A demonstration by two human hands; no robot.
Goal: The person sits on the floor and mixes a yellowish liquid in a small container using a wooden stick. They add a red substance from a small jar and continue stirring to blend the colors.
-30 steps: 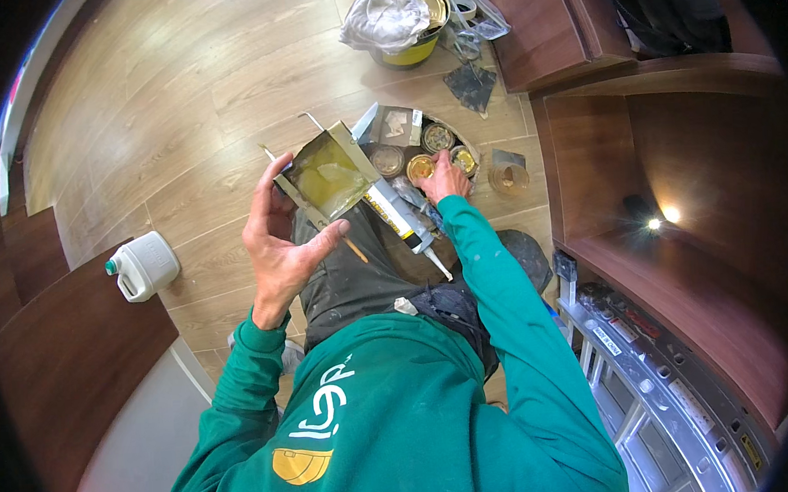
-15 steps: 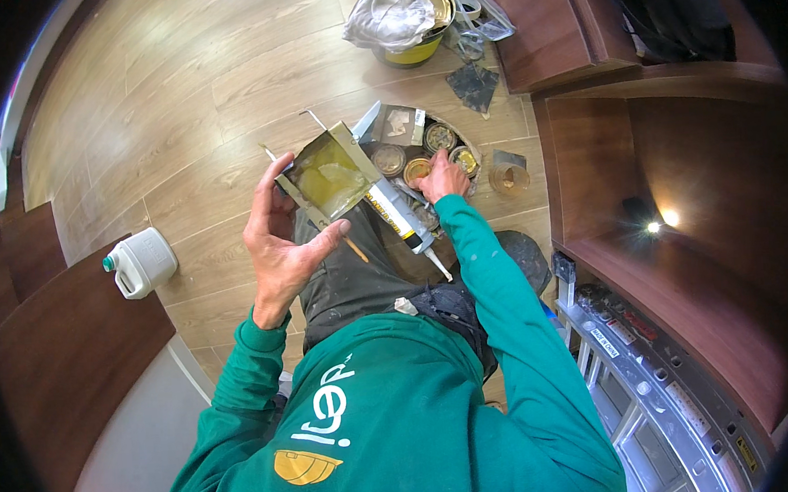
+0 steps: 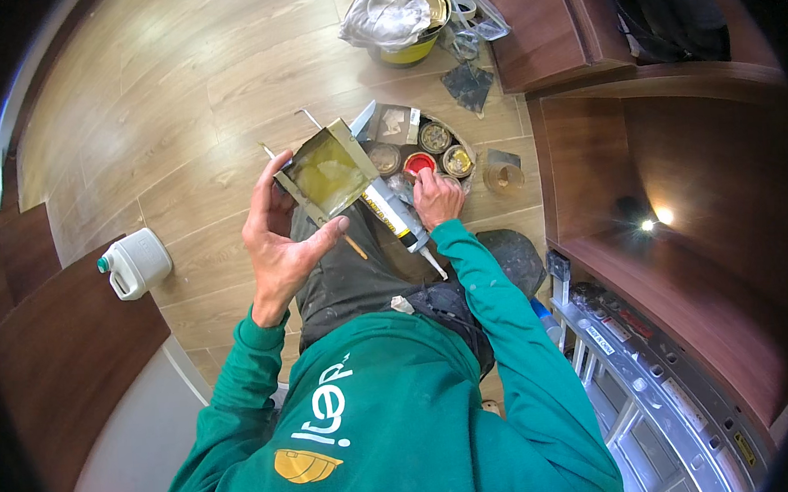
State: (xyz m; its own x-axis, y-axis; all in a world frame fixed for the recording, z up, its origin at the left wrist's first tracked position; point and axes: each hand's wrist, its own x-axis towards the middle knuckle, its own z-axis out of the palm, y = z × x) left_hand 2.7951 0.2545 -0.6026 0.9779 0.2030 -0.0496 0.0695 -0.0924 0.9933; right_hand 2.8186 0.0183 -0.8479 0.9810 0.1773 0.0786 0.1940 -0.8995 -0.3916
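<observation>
My left hand [image 3: 276,240] is closed around a square metal tin [image 3: 329,180] with yellowish-green liquid in it, thumb on the near edge and fingers on the left side. From under the tin sticks out a thin wooden handle [image 3: 355,246]. On the floor to its right, a small jar [image 3: 420,162] shows bright red inside. Just in front of that jar is my right hand [image 3: 438,198], fingers curled together; what they hold, if anything, is hidden. Other small jars [image 3: 435,137] stand close by. A white sealant cartridge [image 3: 392,214] with a long nozzle lies between my hands.
At the far side stands a yellow bucket [image 3: 407,54] with a cloth and plastic bag. A white jug [image 3: 138,264] is at the left. On the right are a wooden cabinet [image 3: 587,153] and a folded metal ladder [image 3: 642,393]. A dark scrap [image 3: 469,86] lies on the floor.
The small jar under my right hand was gold on top and now shows red. My right hand has drawn back toward me slightly. My left hand holds the tin as before.
</observation>
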